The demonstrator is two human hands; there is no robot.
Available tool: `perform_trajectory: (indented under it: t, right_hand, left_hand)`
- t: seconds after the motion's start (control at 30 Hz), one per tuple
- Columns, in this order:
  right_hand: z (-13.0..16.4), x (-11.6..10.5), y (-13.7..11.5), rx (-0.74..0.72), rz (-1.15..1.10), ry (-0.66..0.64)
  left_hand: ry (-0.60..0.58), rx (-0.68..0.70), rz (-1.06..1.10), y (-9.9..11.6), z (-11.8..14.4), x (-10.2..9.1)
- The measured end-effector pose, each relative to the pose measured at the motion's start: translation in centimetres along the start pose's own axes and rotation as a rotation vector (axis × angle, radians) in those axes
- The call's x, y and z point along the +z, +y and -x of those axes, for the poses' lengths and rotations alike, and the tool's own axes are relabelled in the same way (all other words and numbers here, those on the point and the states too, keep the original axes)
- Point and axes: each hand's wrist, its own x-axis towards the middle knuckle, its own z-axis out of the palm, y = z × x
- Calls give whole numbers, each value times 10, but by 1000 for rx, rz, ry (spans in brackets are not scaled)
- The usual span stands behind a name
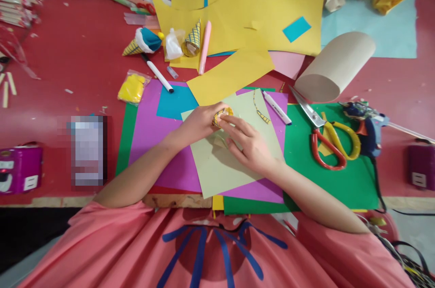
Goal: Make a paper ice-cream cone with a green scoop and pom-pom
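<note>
The left hand (200, 121) was curled around a small yellow paper cone (222, 116) with dark lines, gripping it over a pale green sheet (220, 165). The right hand (249, 145), fingers loosely extended, pressed its fingertips (222, 119) against the cone's near side. The sheet lay on purple and green paper atop a red bench (68, 52). Right of the sheet sat scissors (331, 138) and a glue gun (369, 127); beyond it, yellow paper (258, 7) and a cardboard roll (335, 66).
</note>
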Motion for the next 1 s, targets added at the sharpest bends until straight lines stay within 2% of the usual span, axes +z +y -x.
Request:
perform_trajectory:
  t: [0.13, 0.33, 0.43, 0.7, 0.87, 1.0]
  right_hand:
    - [1, 0, -2, -8, 57, 4]
    - [2, 1, -3, -17, -9, 27]
    - [2, 1, -4, -19, -40, 41]
    - [1, -4, -4, -4, -98, 9]
    - [3, -4, -1, -32, -90, 83]
    - [3, -7, -1, -69, -122, 88]
  left_hand:
    - [15, 26, -11, 4, 0, -3]
    - [169, 39, -12, 11, 0, 0]
    - [200, 38, 28, 13, 0, 0]
    - [201, 99, 68, 11, 1, 3]
    - [203, 44, 156, 11, -1, 5]
    - [191, 39, 224, 10, 0, 6]
